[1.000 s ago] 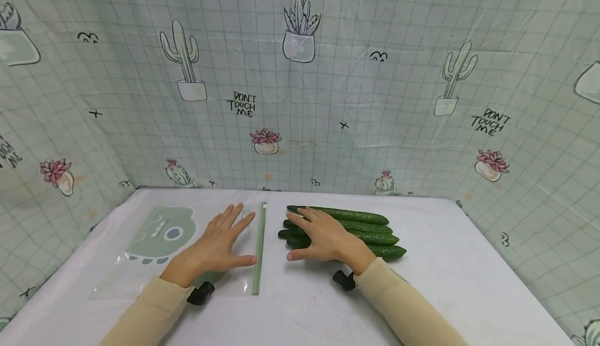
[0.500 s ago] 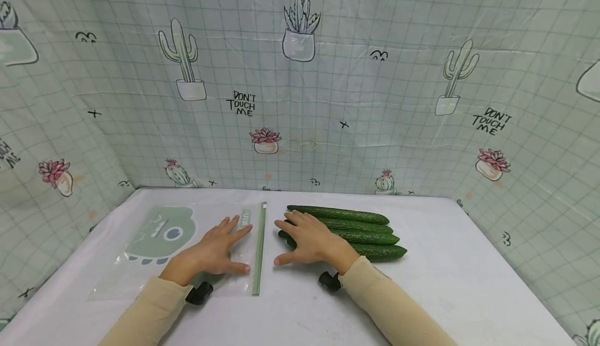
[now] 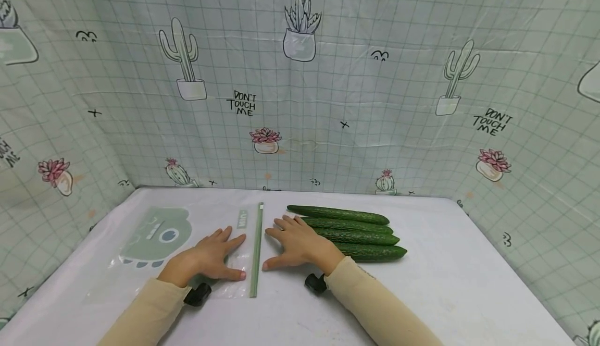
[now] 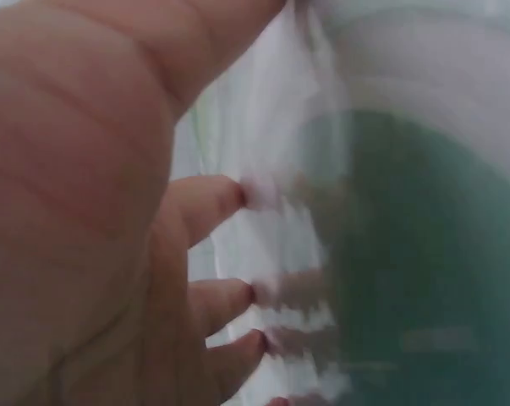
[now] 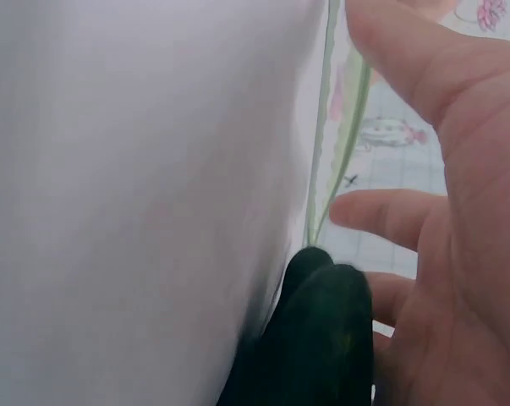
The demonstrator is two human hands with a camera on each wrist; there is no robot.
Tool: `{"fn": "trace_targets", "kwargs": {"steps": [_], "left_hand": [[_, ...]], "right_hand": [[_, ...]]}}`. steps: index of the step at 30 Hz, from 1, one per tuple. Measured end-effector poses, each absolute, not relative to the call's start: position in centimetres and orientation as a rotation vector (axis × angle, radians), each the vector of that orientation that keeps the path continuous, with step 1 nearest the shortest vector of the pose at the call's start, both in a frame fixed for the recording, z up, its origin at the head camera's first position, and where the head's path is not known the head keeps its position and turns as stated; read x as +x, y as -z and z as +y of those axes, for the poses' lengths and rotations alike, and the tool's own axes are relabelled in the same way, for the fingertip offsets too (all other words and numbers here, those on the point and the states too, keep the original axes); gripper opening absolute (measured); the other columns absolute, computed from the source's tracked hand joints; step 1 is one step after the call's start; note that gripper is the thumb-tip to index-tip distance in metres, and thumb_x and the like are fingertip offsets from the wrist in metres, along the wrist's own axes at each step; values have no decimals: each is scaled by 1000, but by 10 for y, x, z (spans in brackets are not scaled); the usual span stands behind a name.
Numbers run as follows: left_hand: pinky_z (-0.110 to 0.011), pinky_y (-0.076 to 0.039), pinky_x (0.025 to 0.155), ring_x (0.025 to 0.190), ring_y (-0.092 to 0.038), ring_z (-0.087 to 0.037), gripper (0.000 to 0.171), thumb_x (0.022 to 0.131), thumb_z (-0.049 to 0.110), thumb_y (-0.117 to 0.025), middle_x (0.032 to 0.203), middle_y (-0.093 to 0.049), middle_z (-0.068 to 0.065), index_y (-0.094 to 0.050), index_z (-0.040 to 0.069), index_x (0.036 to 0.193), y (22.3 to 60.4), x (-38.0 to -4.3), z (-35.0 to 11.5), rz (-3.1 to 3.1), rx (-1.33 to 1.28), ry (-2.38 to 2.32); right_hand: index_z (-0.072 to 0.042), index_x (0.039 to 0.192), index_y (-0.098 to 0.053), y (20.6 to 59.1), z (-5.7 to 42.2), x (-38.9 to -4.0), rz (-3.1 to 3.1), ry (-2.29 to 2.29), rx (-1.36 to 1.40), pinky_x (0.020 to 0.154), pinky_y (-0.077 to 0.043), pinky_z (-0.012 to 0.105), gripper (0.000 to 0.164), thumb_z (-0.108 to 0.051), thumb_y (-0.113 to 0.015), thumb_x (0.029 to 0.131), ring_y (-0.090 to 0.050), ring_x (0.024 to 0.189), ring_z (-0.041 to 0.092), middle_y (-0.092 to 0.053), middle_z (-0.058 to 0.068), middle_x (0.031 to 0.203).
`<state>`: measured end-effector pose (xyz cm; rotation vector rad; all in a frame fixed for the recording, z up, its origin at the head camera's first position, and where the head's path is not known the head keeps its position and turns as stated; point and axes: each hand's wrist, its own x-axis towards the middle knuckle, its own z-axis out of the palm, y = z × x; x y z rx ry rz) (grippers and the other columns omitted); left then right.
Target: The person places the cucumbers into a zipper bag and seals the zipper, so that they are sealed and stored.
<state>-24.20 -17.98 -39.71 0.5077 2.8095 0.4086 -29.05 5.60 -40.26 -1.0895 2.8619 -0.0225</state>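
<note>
A clear zip bag (image 3: 157, 239) with a green dinosaur print lies flat on the left of the table. Its green zip strip (image 3: 256, 252) runs along the right edge. On the bag rests my left hand (image 3: 208, 257), fingers spread, its fingertips touching the plastic in the left wrist view. Several dark green cucumbers (image 3: 356, 236) lie side by side to the right. My right hand (image 3: 302, 246) is spread between the strip and the cucumbers, hiding their left ends and gripping nothing. In the right wrist view, cucumber ends (image 5: 322, 313) show close beside its fingers.
The white tabletop (image 3: 450, 273) extends to the right of the cucumbers. Behind and at both sides hangs a grid-patterned curtain (image 3: 319, 96) with plant drawings. A black wrist camera (image 3: 198, 295) sits under the left wrist, another black camera (image 3: 315, 284) under the right.
My right hand has moved left from over the cucumbers toward the zip strip. The left hand has come down and slightly left, and the bag has shifted a little left.
</note>
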Motion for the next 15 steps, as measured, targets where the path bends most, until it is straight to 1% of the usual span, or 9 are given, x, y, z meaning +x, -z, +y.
{"fn": "trace_targets", "kwargs": {"steps": [3, 7, 11, 15], "left_hand": [[-64, -23, 103, 136, -21, -51, 96, 71, 59, -75, 150, -23, -30, -40, 11, 147, 395, -239, -180, 2806, 470, -385], [-63, -28, 101, 134, -26, -49, 93, 72, 58, -75, 147, -29, -29, -44, 8, 144, 392, -239, -178, 2846, 493, -406], [-62, -26, 103, 135, -24, -50, 92, 73, 54, -76, 148, -29, -30, -43, 5, 143, 394, -241, -177, 2878, 579, -457], [-62, -23, 105, 136, -19, -51, 93, 74, 54, -76, 149, -25, -30, -41, 7, 146, 398, -244, -178, 2850, 609, -452]], "right_hand": [[-26, 145, -43, 403, 50, -290, 2844, 14, -1070, 114, -14, 47, 84, -76, -52, 78, -19, 143, 29, -29, 6, 154], [-28, 145, -43, 404, 44, -290, 2827, 2, -1059, 114, -13, 45, 81, -74, -54, 79, -19, 143, 28, -30, 5, 153], [-28, 144, -44, 403, 39, -289, 2814, -14, -1054, 114, -13, 45, 78, -71, -56, 80, -21, 143, 28, -32, 5, 152], [-27, 144, -44, 400, 35, -287, 2804, -18, -1046, 114, -13, 45, 77, -68, -58, 81, -22, 142, 27, -33, 4, 152]]}}
